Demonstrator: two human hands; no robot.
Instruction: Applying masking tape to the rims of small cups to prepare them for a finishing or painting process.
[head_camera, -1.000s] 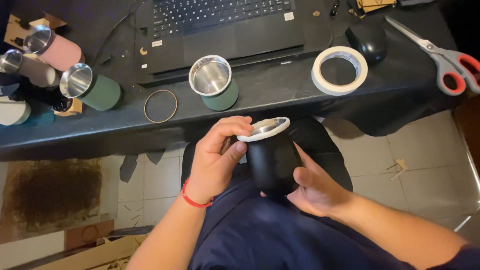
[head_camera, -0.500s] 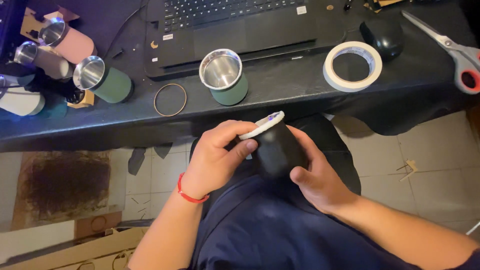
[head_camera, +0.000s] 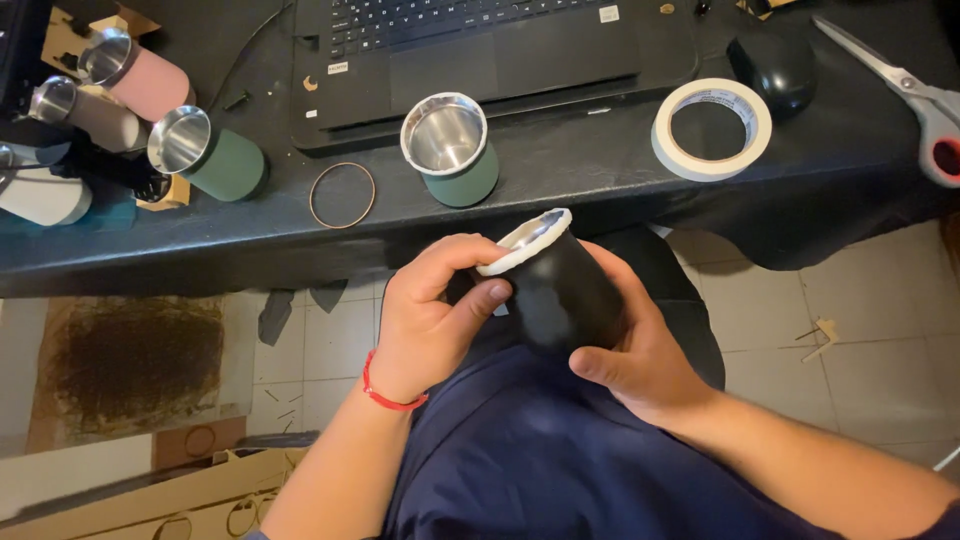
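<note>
Both hands grasp a black cup (head_camera: 560, 295) at mid-frame: the left hand (head_camera: 435, 320) pinches its white-taped rim, the right hand (head_camera: 640, 360) cradles its body. Above, on the counter (head_camera: 560, 190), stand a green cup (head_camera: 452, 150) and a tape roll (head_camera: 711, 128).

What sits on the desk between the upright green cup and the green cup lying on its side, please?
In the head view, a thin metal ring lies flat on the black desk between the upright green cup and the toppled green cup.

The black cup (head_camera: 560, 290) got tipped further over, rim toward the left hand (head_camera: 435, 315); right hand (head_camera: 640, 355) slid lower down it.
</note>
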